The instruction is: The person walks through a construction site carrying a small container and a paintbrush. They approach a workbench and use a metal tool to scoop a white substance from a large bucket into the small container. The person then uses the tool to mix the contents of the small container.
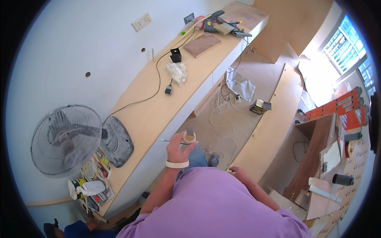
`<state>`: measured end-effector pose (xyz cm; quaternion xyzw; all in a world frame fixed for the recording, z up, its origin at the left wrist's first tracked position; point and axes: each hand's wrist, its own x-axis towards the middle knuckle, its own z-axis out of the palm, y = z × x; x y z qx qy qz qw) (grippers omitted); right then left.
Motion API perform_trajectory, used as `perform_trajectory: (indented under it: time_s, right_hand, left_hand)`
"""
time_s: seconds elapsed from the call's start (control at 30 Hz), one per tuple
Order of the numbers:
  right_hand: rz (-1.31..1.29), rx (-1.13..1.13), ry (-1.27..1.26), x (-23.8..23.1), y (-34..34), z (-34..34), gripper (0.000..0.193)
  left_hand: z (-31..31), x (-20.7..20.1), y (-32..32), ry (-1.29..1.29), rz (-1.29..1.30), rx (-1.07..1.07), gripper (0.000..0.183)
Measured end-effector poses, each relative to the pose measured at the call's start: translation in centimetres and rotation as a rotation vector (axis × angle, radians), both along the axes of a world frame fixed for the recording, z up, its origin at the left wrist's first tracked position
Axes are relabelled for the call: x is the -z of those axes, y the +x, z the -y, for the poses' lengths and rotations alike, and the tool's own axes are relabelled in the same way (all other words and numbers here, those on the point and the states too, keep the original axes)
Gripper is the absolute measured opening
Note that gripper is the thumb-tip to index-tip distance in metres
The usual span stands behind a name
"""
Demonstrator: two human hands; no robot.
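Observation:
In front of my body, my left hand [177, 147] is closed around a small cream-coloured ring [189, 137] that looks like a tape roll, with yellowish material inside it. A flat grey piece [190, 131] stands up at its far side, and a thin metal rod [163, 140] sticks out to the left of the hand. Around my left wrist sits a wide cream band [177, 164]. My right hand [236, 171] hangs at my right side near a long wooden board, fingers loosely apart, nothing visible in it; my shirt partly covers it.
Along the wall runs a long wooden counter [139, 92] bearing a dusty fan [66, 141], a power tool [214, 22], a black box [176, 55] and crumpled plastic [177, 74]. Cables lie on the floor. A long board [274, 123] and an orange ladder [333, 105] are to the right.

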<state>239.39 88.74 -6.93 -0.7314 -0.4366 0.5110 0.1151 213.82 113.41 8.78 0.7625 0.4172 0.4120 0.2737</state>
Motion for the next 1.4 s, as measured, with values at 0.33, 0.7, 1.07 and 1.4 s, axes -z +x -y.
perform_trajectory:
  time_s: [0.33,0.7,1.07,1.4]
  right_hand:
    - [0.195,0.53,0.001,-0.2,8.3,-7.0,0.052]
    - [-0.051,1.37,-0.242,5.7,6.4,-2.4,0.049]
    - [-0.23,1.318,-0.314,11.0,21.7,-2.2,0.045]
    - [-0.033,1.48,-0.036,4.8,54.2,-6.6,0.034]
  left_hand:
    - [-17.2,1.9,12.5,-0.186,0.112,0.319,0.049]
    - [-28.7,0.6,31.8,-0.159,0.104,0.706,0.053]
    - [-27.0,3.8,55.8,-0.237,-0.133,0.746,0.054]
    - [-26.4,4.5,75.4,-0.236,-0.015,0.766,0.054]
